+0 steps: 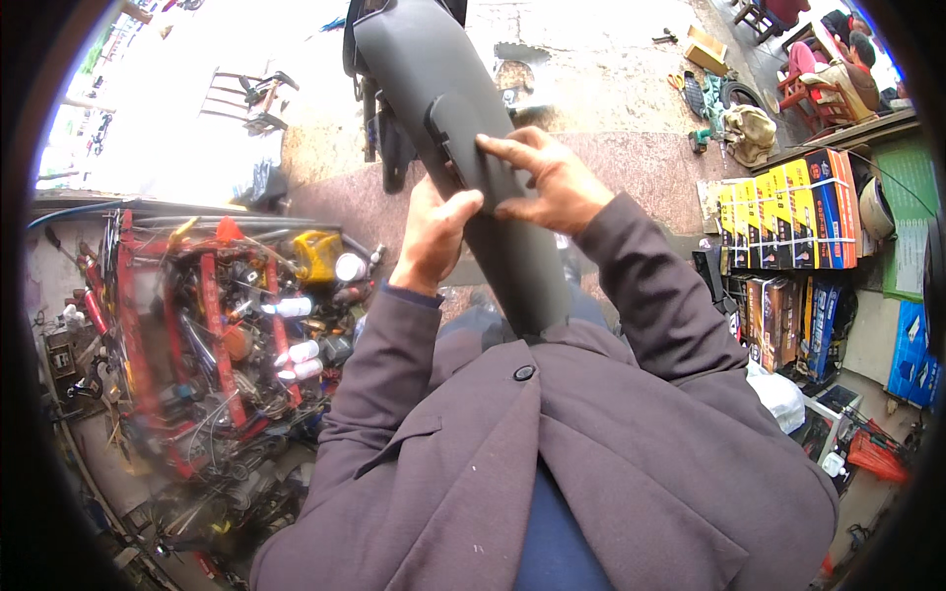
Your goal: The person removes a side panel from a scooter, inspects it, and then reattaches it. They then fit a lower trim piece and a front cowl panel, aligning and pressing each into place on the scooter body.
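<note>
The person wears a greyish-purple jacket (pixel 591 463) with a notched lapel and one dark round button (pixel 524 373) at the chest. Below the button it opens on what looks like a blue garment (pixel 552 542). Long sleeves reach both wrists.

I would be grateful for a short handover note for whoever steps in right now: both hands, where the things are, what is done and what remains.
Left hand: grips the left edge of the long grey plastic panel, thumb on its face.
Right hand: fingertips press the small raised tab on the panel.
The panel stands tilted, its lower end against the jacket, its upper end away from the body.
Red tool rack at the left, untouched.
Done: panel in hand. Left: whatever is being worked at the tab; its state is unclear.
</note>
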`<act>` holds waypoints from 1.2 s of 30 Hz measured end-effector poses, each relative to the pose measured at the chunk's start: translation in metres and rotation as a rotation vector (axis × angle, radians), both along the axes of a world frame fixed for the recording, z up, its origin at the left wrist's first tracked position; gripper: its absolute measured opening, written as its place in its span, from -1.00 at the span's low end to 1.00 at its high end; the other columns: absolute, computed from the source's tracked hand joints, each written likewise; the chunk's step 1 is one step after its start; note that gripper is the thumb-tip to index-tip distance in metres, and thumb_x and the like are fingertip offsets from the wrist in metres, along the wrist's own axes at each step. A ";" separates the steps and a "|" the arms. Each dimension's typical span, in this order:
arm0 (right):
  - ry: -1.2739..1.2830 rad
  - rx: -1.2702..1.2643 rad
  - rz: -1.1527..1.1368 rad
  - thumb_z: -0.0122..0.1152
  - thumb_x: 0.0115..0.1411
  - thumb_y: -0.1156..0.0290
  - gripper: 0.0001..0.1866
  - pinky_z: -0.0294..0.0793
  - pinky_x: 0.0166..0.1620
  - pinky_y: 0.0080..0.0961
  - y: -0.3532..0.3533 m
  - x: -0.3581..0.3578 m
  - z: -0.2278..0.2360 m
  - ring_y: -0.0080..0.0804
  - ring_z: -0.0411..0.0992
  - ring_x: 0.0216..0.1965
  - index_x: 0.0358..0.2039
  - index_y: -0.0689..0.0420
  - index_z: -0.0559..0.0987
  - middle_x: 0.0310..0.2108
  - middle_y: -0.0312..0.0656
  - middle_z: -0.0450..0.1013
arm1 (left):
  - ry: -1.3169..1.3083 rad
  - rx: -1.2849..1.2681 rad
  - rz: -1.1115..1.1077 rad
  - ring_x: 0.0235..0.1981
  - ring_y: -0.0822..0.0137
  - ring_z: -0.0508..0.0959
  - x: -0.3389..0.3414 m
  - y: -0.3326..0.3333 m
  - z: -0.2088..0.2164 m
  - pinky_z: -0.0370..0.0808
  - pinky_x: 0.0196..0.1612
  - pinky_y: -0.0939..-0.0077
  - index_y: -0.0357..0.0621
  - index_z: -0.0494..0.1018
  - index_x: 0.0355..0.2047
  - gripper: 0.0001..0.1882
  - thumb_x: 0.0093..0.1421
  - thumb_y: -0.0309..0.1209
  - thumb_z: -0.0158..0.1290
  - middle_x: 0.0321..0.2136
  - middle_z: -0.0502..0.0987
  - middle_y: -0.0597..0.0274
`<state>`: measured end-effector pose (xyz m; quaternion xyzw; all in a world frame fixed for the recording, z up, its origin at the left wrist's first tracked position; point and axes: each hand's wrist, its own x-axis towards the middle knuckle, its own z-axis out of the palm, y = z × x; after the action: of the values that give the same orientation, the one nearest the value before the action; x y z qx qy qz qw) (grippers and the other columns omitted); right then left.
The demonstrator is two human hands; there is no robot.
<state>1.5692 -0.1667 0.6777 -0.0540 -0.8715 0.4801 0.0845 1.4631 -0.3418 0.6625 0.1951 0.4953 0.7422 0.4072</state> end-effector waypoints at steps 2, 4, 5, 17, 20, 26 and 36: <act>0.014 -0.001 0.009 0.59 -0.10 0.39 -0.09 0.41 0.21 -0.31 0.003 0.000 -0.003 -0.07 0.38 0.10 0.32 -0.12 0.42 0.05 -0.04 0.34 | -0.014 -0.006 0.000 -0.05 0.27 0.60 0.001 0.001 0.000 0.58 0.04 0.36 -0.28 0.35 0.18 -0.51 0.20 -0.57 0.05 -0.01 0.55 0.11; 0.020 -0.001 0.003 0.60 -0.11 0.38 -0.08 0.43 0.20 -0.31 0.004 0.000 -0.005 -0.07 0.39 0.10 0.32 -0.14 0.43 0.05 -0.04 0.34 | -0.023 -0.012 0.004 -0.05 0.27 0.59 0.003 0.002 0.000 0.57 0.04 0.38 -0.31 0.35 0.16 -0.50 0.18 -0.58 0.04 -0.02 0.54 0.10; 0.016 -0.002 -0.006 0.61 -0.12 0.38 -0.07 0.43 0.20 -0.31 0.004 0.000 -0.007 -0.08 0.39 0.10 0.32 -0.15 0.43 0.05 -0.04 0.34 | -0.026 -0.017 0.009 -0.05 0.28 0.57 0.004 0.003 0.001 0.55 0.04 0.40 -0.35 0.36 0.15 -0.50 0.16 -0.60 0.03 -0.02 0.53 0.10; 0.020 0.073 -0.097 0.59 -0.14 0.44 -0.03 0.50 0.06 -0.32 0.005 0.001 -0.003 -0.18 0.39 0.02 0.34 -0.19 0.40 -0.02 -0.08 0.35 | 0.024 -0.024 0.005 -0.03 0.23 0.60 0.006 0.010 -0.001 0.59 0.05 0.33 -0.28 0.32 0.19 -0.43 0.15 -0.63 0.16 0.01 0.53 0.08; -0.056 0.090 -0.081 0.61 -0.14 0.35 -0.02 0.47 0.13 -0.28 0.006 0.001 0.002 -0.08 0.40 0.06 0.35 -0.14 0.38 0.02 -0.03 0.33 | -0.002 -0.021 0.023 -0.03 0.24 0.60 0.008 0.011 -0.002 0.59 0.05 0.34 -0.28 0.33 0.18 -0.43 0.14 -0.63 0.18 0.01 0.53 0.08; -0.072 -0.032 -0.141 0.57 -0.06 0.12 -0.11 0.46 0.15 -0.24 0.012 -0.010 0.022 0.01 0.42 0.06 0.29 0.03 0.41 0.06 0.09 0.35 | 0.006 -0.055 0.004 -0.09 0.33 0.61 0.009 0.015 0.005 0.59 0.01 0.42 -0.26 0.37 0.11 -0.50 0.13 -0.65 0.15 -0.06 0.56 0.16; -0.061 0.009 -0.333 0.42 0.08 0.22 -0.14 0.41 0.20 -0.15 -0.007 -0.024 0.024 0.16 0.39 0.11 0.35 0.10 0.25 0.06 0.23 0.31 | 0.228 -0.174 0.059 -0.24 0.54 0.56 0.017 0.030 0.011 0.56 -0.16 0.60 -0.17 0.45 -0.11 -0.76 0.23 -0.59 0.19 -0.24 0.56 0.36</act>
<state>1.5454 -0.1741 0.7013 -0.2120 -0.8548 0.4535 0.1367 1.4802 -0.3120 0.6737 0.2275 0.6062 0.6811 0.3418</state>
